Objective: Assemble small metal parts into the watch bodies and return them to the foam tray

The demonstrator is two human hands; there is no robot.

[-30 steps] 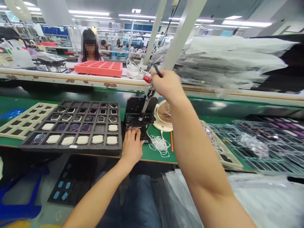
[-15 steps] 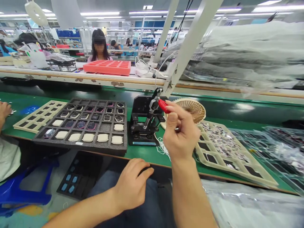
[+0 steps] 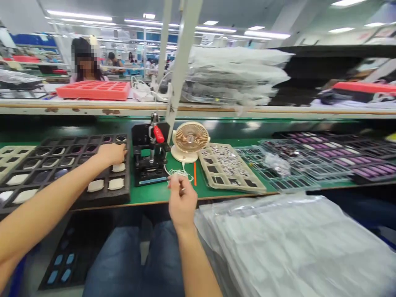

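My left hand (image 3: 111,154) reaches over the right part of a dark foam tray (image 3: 125,194), fingers curled down into its compartments; what they grip, if anything, is hidden. Cream pads (image 3: 116,184) and dark, watch-shaped pieces (image 3: 58,151) sit in the tray's pockets. To its right stands a black toggle press (image 3: 148,165) with a red lever handle (image 3: 159,134). My right hand (image 3: 182,202), apart from the press, is closed in front of the bench edge, fingers bent toward the thumb. I cannot make out anything in it.
A small cream fan (image 3: 191,139) stands right of the press, its white cord (image 3: 182,172) coiled in front. Beside it is a beige tray (image 3: 210,179) of small parts. Clear trays (image 3: 287,181) lie farther right. Plastic-wrapped sheets (image 3: 293,243) fill the lower right.
My right hand has let go of the red lever and come down toward the bench edge. My left hand has moved from my lap onto the foam tray. The view has turned right.
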